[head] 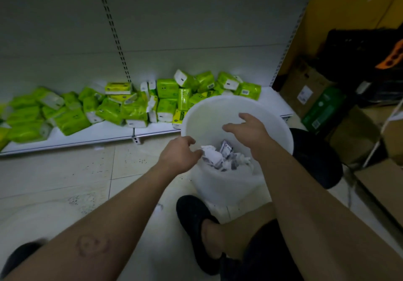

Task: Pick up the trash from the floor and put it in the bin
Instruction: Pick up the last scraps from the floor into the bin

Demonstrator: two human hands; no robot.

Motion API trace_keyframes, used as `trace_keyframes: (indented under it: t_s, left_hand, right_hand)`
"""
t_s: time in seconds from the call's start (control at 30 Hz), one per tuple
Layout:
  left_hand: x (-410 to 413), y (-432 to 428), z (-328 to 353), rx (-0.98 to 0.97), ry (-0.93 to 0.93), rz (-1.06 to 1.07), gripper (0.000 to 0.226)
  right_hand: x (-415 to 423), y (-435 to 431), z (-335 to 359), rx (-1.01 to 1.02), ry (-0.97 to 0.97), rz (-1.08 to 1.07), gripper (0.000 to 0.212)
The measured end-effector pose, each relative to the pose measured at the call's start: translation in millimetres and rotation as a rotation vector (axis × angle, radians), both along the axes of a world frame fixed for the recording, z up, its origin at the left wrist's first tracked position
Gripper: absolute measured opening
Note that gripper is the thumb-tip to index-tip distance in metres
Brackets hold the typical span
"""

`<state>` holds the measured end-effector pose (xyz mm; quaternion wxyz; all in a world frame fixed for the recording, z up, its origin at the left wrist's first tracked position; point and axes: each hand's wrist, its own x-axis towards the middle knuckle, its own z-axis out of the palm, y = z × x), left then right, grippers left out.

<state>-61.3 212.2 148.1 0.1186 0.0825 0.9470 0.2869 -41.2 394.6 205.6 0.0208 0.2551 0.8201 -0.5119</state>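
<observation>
So most of it looks done at this point. The bin (218, 110) is white, sits on the floor (65, 171) just in front of the low shelf (98, 132), and there's already a wad of trash (212, 155) down inside it: crumpled white paper plus some greyish wrappers.

Both hands are over the bin, a bit apart from each other. The right hand (250, 130) is further in over the opening, fingers spread and loose, nothing in it. The left hand (181, 156) is at the near left edge with its fingers curled right up against the crumpled paper. Honestly can't tell if it's pinching that piece or has just let it go.

What's left? Near the bin I can only spot one small white scrap (159, 207) on the tiles by the black shoe (192, 219), and it's too blurry to say what it is. The dark specks on the floor look more like dirt than pickable trash. The green packs (135, 106) on the shelf look like stock, not litter, so I'd guess it's nearly finished.
</observation>
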Motion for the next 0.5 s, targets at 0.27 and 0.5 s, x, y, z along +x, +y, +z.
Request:
trace_keyframes:
  t_s: [0.27, 0.5]
  left_hand:
    - [37.0, -99.1, 1.2, -0.117, -0.046, 0.098, 0.052]
    - [66.0, -176.8, -7.7, -0.149, -0.087, 0.2, 0.046]
  right_hand:
    - [9.2, -63.5, -0.8, 0.163, -0.03, 0.404, 0.074]
    - [14.4, -137.5, -25.2, 0.257, -0.068, 0.688, 0.072]
